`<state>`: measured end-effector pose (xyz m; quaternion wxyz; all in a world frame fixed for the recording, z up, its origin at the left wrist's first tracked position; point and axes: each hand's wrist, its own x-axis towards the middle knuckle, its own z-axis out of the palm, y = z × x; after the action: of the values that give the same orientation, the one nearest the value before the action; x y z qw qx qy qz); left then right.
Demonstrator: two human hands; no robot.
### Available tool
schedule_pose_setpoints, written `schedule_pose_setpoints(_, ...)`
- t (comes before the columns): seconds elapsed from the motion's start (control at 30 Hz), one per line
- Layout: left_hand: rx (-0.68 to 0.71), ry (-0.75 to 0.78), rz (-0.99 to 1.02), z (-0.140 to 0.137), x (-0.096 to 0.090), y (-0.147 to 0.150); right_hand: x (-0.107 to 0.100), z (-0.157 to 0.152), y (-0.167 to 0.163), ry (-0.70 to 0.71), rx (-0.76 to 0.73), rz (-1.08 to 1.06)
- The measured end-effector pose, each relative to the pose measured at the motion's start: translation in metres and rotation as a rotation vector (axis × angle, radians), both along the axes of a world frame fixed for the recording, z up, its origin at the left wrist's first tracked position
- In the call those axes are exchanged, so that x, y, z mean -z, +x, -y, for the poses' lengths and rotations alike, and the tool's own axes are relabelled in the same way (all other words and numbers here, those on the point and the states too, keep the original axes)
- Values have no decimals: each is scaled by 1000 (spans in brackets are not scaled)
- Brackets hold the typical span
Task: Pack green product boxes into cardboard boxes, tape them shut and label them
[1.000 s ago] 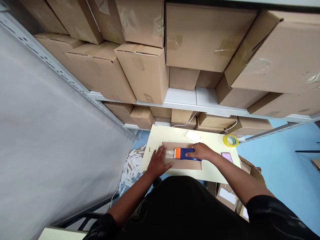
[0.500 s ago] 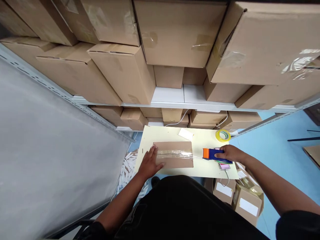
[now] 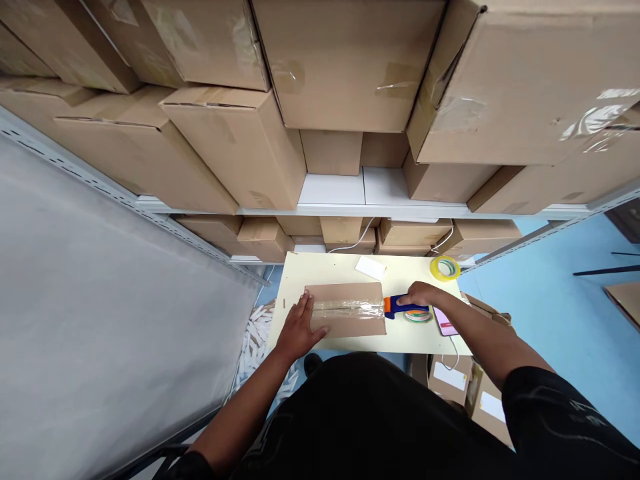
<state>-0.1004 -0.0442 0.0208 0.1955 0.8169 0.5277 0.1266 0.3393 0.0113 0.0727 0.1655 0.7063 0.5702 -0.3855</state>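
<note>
A closed cardboard box lies flat on the pale yellow table, with clear tape running along its middle seam. My left hand rests on the box's left end, fingers spread and thumb along the near side. In my right hand is a blue and orange tape dispenser. Its orange front touches the right end of the box, where the tape reaches the edge. Part of the tape roll shows below that hand.
Behind my right wrist lies a phone with a cable. A yellow tape roll and a white card are at the table's far side. Shelves of cardboard boxes rise beyond. Labelled boxes stand on the floor at right.
My right hand has brought the tape dispenser leftward, from well right of the box up against its right end. The phone is more exposed. My left hand stays on the box.
</note>
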Motion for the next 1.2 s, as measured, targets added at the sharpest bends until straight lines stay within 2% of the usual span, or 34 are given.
schedule_pose_setpoints(0.1, 1, -2, -4, 1, 2, 0, 16, 17, 8, 13, 103, 129)
schedule_pose_setpoints(0.2, 15, -7, 5, 2, 2, -2, 30, 48, 11, 11, 217, 17)
schedule_pose_setpoints(0.27, 27, 0, 30, 3, 0, -3, 37, 69, 6, 104, 316, -36)
schedule_pose_setpoints(0.33, 29, 9, 66, 4, -2, -3, 42, 87, -4, 217, 372, 28)
schedule_pose_setpoints(0.47, 0, -15, 162, 6, -3, -2, 61, 110, -30, 379, 260, 294)
schedule_pose_setpoints(0.6, -149, -90, 364, 12, 5, -4, 85, 117, -48, 433, 139, 342)
schedule_pose_setpoints(0.7, -288, -270, 580, 23, 21, -20, 99, 123, -53, 453, 122, 318)
schedule_pose_setpoints(0.77, -315, -434, 652, 32, 34, -35, 103, 129, -54, 487, 160, 329)
schedule_pose_setpoints(0.87, -251, -597, 618, 44, 50, -53, 105, 142, -59, 587, 174, 219)
schedule_pose_setpoints(0.97, -195, -637, 554, 48, 58, -51, 101, 152, -75, 617, 86, -156)
schedule_pose_setpoints(1.07, -203, -603, 543, 40, 55, -34, 90, 149, -100, 619, 130, -436)
schedule_pose_setpoints(1.13, -240, -527, 504, 30, 46, -26, 79, 140, -114, 668, 223, -452)
schedule_pose_setpoints(1.2, -270, -426, 443, 18, 33, -25, 66, 128, -123, 712, 290, -382)
